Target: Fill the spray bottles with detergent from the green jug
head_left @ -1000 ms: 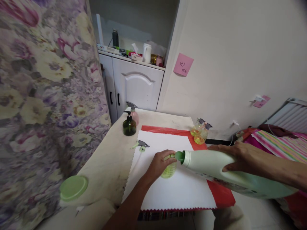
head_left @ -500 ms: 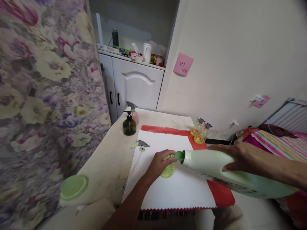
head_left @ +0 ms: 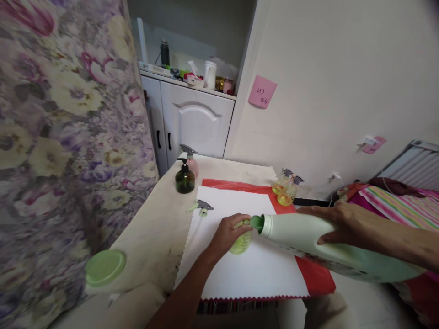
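My left hand is wrapped round a small clear bottle of yellow-green liquid that stands on a white cloth. My right hand grips a large pale green jug, tipped almost flat with its green spout over the small bottle's mouth. A loose spray head lies on the cloth to the left.
A green cap lies at the table's near left corner. A dark green pump bottle and a pink sprayer stand at the back left. Two small yellow spray bottles stand by the wall. A floral curtain hangs on the left.
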{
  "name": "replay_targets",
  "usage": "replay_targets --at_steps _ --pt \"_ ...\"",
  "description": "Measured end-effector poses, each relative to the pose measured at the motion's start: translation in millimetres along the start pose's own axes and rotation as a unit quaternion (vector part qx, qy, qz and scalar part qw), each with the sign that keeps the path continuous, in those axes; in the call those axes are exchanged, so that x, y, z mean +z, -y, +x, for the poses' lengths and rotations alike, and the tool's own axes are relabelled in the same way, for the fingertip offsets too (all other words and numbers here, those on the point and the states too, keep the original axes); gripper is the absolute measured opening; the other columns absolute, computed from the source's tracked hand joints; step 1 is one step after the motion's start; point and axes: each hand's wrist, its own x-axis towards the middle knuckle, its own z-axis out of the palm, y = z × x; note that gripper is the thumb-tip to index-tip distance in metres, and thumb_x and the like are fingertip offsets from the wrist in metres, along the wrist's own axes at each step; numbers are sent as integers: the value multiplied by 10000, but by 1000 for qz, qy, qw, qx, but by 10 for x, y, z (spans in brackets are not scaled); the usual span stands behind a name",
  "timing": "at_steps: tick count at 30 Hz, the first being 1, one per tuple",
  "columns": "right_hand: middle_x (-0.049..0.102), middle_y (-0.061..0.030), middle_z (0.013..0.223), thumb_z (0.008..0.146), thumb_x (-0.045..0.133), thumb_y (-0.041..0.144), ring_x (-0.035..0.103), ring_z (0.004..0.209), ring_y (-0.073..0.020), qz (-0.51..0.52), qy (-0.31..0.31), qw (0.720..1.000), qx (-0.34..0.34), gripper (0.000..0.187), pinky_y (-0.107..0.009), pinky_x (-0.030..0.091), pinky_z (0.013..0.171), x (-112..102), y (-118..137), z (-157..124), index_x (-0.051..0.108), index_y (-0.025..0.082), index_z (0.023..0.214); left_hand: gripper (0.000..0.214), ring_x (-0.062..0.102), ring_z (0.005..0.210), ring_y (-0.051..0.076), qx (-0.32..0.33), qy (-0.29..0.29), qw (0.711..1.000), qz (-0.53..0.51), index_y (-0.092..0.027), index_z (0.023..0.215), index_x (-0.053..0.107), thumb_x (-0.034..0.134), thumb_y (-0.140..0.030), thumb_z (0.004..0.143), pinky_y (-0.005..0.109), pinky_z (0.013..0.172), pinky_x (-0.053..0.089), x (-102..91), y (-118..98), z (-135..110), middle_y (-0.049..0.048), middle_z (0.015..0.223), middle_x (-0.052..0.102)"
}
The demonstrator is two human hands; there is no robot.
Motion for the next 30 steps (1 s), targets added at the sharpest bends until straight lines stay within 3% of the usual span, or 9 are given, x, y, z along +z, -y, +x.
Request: replay_targets --at_steps 8,23,30 --pt "711 19 797 785 634 338 681 706 -214 17 40 999 25 568 -273 451 622 -46 51 10 481 402 1328 231 620 905 212 -5 -3 1000 6 -191 963 711 661 -326 782 291 822 451 0 12 7 41 944 708" --pt "730 -29 951 771 642 315 693 830 -258 11 45 998 35 568 -309 484 704 -52 64 -10 501 358 1319 202 622 907 204 4 3 1000 -4 -189 966 709 654 -291 800 284 821 444 -2 38 6 38 945 702" --pt "741 -27 919 768 650 326 704 817 -257 3 31 999 25 587 -293 484 675 -34 40 9 491 370 1331 207 624 916 204 -2 -5 1000 -3 -184 969 708 663 -278 789 278 826 445 -3 41 -4 40 958 705"
